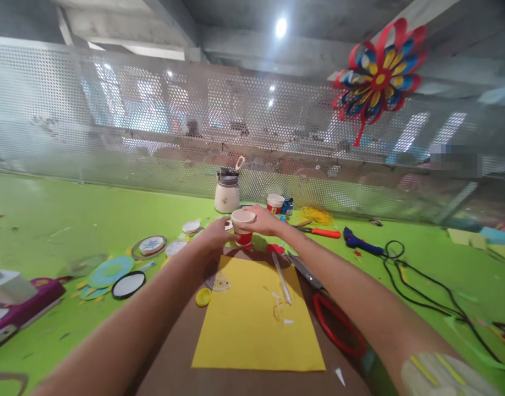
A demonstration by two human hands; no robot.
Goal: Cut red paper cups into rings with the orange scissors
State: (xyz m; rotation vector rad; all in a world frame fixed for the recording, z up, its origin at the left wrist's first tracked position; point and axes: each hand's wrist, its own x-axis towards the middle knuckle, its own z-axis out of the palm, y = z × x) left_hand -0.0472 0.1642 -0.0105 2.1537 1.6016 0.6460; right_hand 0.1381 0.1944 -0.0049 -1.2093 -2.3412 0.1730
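A red and white paper cup [243, 237] stands upright just beyond the yellow sheet of paper [252, 330]. My left hand [217, 234] grips its left side. From the right, my right hand [261, 220] has its fingers round the cup near the rim. On the yellow sheet lie a white pen [282, 278], white paper scraps and part of a clear protractor [217, 280]. Scissors with red handles [339, 324] lie beside the sheet, partly under my right forearm. A small yellow round piece [203, 297] is at the sheet's left edge.
Behind the cup stand a white bottle [226, 197] and another paper cup [274, 203]. To the right are an orange-handled knife [324, 233] and a blue glue gun [362, 242] with a black cord. A purple power strip [25, 308] sits left. A paper flower [380, 80] hangs above.
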